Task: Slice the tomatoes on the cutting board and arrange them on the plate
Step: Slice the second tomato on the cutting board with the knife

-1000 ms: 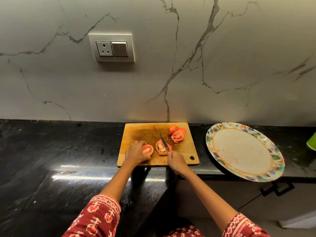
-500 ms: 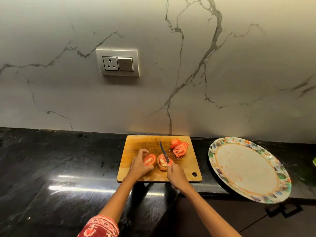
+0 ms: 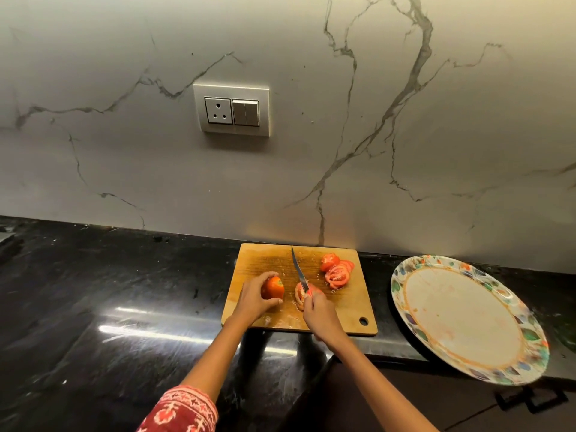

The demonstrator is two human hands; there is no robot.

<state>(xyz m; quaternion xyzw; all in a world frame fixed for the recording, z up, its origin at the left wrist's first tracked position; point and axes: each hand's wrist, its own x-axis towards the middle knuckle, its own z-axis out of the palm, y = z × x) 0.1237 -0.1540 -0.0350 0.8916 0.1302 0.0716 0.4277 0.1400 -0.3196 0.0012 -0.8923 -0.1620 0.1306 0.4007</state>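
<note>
The left hand [image 3: 254,299] is curled around a tomato piece [image 3: 273,287], thumb and fingers gripping it from both sides, on the wooden cutting board [image 3: 349,304]. The right hand [image 3: 321,316] is closed around the handle of a knife [image 3: 299,273]; the blade points toward the wall, and its lower part lies against a cut tomato half [image 3: 300,296] just beside the hand. It seems the blade rests on the half, but the view is too small to be sure. A group of tomato slices [image 3: 336,271] lies near the far right corner of the board. The board sits at the front edge of the black worktop [image 3: 124,291]. To its right stands a patterned plate [image 3: 467,319], which holds only smears. A socket panel [image 3: 231,109] is on the marble wall [image 3: 436,151].
</note>
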